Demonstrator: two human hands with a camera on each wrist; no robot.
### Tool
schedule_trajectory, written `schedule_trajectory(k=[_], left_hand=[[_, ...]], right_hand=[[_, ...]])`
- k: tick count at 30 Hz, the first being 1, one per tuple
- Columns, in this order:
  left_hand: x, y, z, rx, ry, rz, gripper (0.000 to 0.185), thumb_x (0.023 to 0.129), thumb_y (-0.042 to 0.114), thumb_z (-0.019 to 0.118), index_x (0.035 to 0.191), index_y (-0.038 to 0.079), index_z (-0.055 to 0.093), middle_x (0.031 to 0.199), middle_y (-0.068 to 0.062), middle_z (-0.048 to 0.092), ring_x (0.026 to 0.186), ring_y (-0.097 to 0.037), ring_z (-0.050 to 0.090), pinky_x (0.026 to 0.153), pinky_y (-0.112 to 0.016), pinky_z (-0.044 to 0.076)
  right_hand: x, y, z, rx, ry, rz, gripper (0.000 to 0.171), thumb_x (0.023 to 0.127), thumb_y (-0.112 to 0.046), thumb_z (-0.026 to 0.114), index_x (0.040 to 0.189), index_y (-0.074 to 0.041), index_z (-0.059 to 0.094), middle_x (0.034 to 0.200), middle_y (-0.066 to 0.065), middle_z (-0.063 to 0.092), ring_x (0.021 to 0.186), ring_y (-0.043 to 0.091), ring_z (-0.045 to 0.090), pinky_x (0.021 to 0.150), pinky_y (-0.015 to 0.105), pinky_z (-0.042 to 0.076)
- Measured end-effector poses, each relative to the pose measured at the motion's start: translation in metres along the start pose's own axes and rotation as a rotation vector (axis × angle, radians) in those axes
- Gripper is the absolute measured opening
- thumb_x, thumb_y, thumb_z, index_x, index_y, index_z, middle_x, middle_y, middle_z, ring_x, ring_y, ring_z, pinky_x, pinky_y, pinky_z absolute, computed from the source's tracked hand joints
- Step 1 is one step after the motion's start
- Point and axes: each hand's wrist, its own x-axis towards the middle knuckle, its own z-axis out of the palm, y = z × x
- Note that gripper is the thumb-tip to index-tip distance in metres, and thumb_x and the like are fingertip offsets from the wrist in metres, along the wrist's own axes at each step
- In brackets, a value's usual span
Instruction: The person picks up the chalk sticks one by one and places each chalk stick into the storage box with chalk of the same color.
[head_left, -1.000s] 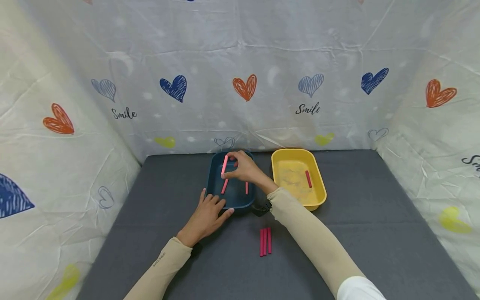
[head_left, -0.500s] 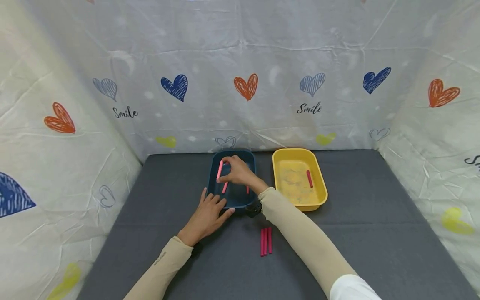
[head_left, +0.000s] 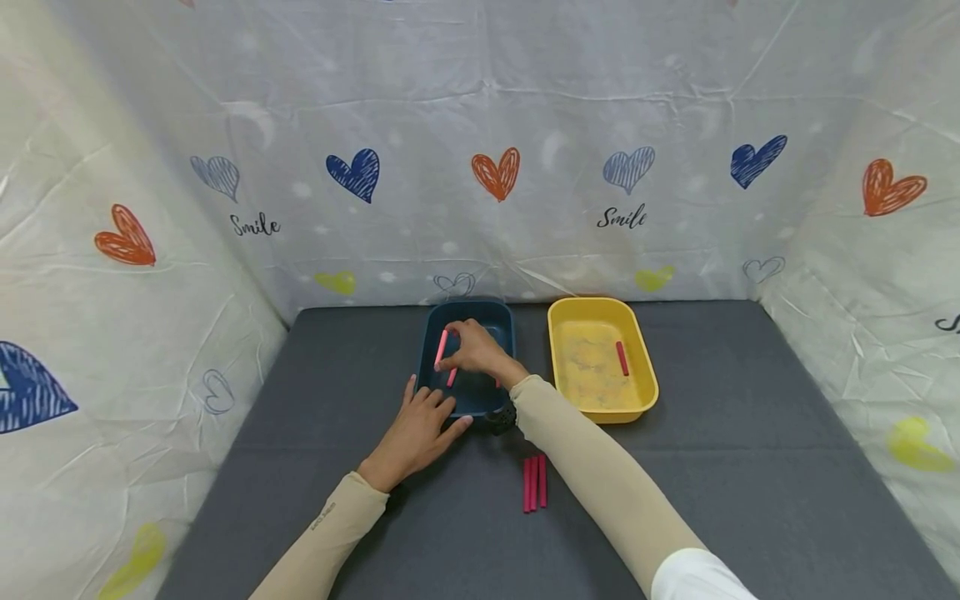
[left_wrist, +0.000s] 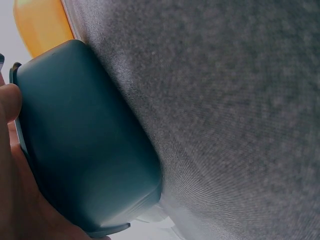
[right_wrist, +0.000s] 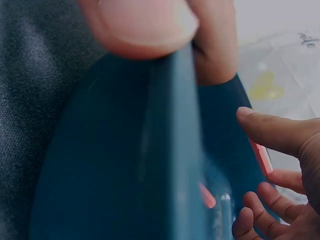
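Note:
My right hand (head_left: 476,348) pinches a slim pink stick (head_left: 441,350) between thumb and fingers, over the left half of a dark blue tub (head_left: 474,402). Under the hand, another pink stick (head_left: 452,377) lies in the tub, and the tip of one more shows by the wrist. At the tub's near left corner my left hand (head_left: 420,433) grips the rim. The right wrist view shows its thumb (right_wrist: 147,27) outside the wall and a finger inside. In the left wrist view the tub's outer wall (left_wrist: 90,135) fills the left side.
A yellow tub (head_left: 588,413) stands right of the blue one, with a short red stick (head_left: 622,358) in it. In front, three dark pink sticks (head_left: 534,483) lie side by side on the grey cloth (head_left: 712,500). A printed curtain (head_left: 555,225) hangs behind and at both sides.
My right hand has moved left and toward me, lowering the pink stick into the blue tub. The left hand keeps its place on the rim.

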Motion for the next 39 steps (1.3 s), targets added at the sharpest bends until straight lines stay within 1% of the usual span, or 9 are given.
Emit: schedule_trajectory(k=[6, 10, 16, 21, 25, 28, 31, 35, 39], left_hand=[[0.0, 0.001, -0.001, -0.01, -0.007, -0.005, 0.038, 0.099, 0.047, 0.053, 0.099, 0.012, 0.066, 0.099, -0.008, 0.063, 0.105, -0.031, 0.056, 0.116, -0.068, 0.018], [-0.001, 0.001, -0.002, -0.013, -0.012, -0.007, 0.037, 0.099, 0.047, 0.053, 0.099, 0.012, 0.066, 0.099, -0.008, 0.063, 0.104, -0.029, 0.056, 0.116, -0.068, 0.019], [-0.001, 0.002, -0.002, -0.026, -0.008, -0.008, 0.038, 0.099, 0.047, 0.052, 0.1, 0.012, 0.066, 0.102, -0.009, 0.064, 0.105, -0.03, 0.056, 0.117, -0.067, 0.016], [-0.001, 0.001, 0.0, -0.026, 0.005, -0.004, 0.037, 0.099, 0.047, 0.053, 0.098, 0.012, 0.065, 0.1, -0.008, 0.063, 0.102, -0.029, 0.056, 0.117, -0.067, 0.016], [-0.001, 0.001, 0.0, -0.03, 0.008, -0.004, 0.036, 0.099, 0.046, 0.053, 0.097, 0.012, 0.065, 0.097, -0.008, 0.062, 0.1, -0.029, 0.055, 0.117, -0.067, 0.015], [0.0, 0.001, 0.001, -0.028, 0.01, -0.001, 0.035, 0.099, 0.046, 0.053, 0.096, 0.013, 0.064, 0.097, -0.007, 0.062, 0.099, -0.028, 0.056, 0.117, -0.067, 0.016], [0.0, 0.001, 0.001, -0.016, 0.013, 0.004, 0.035, 0.099, 0.047, 0.054, 0.096, 0.013, 0.065, 0.097, -0.007, 0.062, 0.101, -0.028, 0.056, 0.116, -0.068, 0.019], [0.0, 0.001, 0.002, -0.01, 0.006, 0.002, 0.036, 0.098, 0.047, 0.054, 0.098, 0.013, 0.065, 0.099, -0.006, 0.063, 0.103, -0.028, 0.056, 0.116, -0.068, 0.02], [0.0, 0.0, 0.002, -0.011, 0.004, -0.007, 0.037, 0.098, 0.047, 0.054, 0.099, 0.012, 0.066, 0.099, -0.007, 0.063, 0.103, -0.029, 0.056, 0.116, -0.068, 0.02]], right_hand=[[0.003, 0.003, 0.007, -0.006, -0.019, 0.042, 0.076, 0.078, -0.036, 0.084, 0.142, -0.014, 0.05, 0.134, 0.009, 0.053, 0.117, 0.024, 0.056, 0.097, 0.039, 0.051], [0.004, 0.005, 0.01, -0.022, -0.026, 0.046, 0.075, 0.078, -0.035, 0.084, 0.142, -0.014, 0.05, 0.136, 0.009, 0.054, 0.119, 0.024, 0.056, 0.099, 0.039, 0.051], [0.006, 0.007, 0.015, -0.07, -0.026, 0.056, 0.075, 0.076, -0.038, 0.084, 0.14, -0.016, 0.052, 0.133, 0.007, 0.056, 0.116, 0.022, 0.056, 0.098, 0.043, 0.05], [0.008, 0.009, 0.018, -0.08, -0.038, 0.039, 0.075, 0.076, -0.036, 0.085, 0.14, -0.012, 0.053, 0.131, 0.009, 0.057, 0.115, 0.022, 0.056, 0.098, 0.036, 0.05], [0.009, 0.013, 0.021, -0.082, -0.038, 0.03, 0.075, 0.077, -0.035, 0.084, 0.14, -0.011, 0.052, 0.127, 0.01, 0.058, 0.111, 0.023, 0.057, 0.094, 0.035, 0.051], [0.009, 0.015, 0.021, -0.071, -0.038, 0.031, 0.076, 0.077, -0.035, 0.084, 0.141, -0.01, 0.051, 0.127, 0.011, 0.057, 0.11, 0.023, 0.057, 0.094, 0.036, 0.051], [0.008, 0.015, 0.019, -0.057, -0.039, 0.035, 0.077, 0.078, -0.035, 0.083, 0.142, -0.01, 0.05, 0.129, 0.012, 0.057, 0.113, 0.024, 0.057, 0.096, 0.037, 0.05], [0.004, 0.014, 0.014, -0.034, -0.024, 0.03, 0.072, 0.081, -0.033, 0.08, 0.143, -0.01, 0.049, 0.129, 0.013, 0.056, 0.114, 0.025, 0.057, 0.095, 0.04, 0.051], [-0.001, 0.01, 0.006, 0.036, 0.005, 0.011, 0.068, 0.084, -0.031, 0.078, 0.142, -0.01, 0.05, 0.13, 0.014, 0.054, 0.112, 0.026, 0.058, 0.092, 0.04, 0.053]])
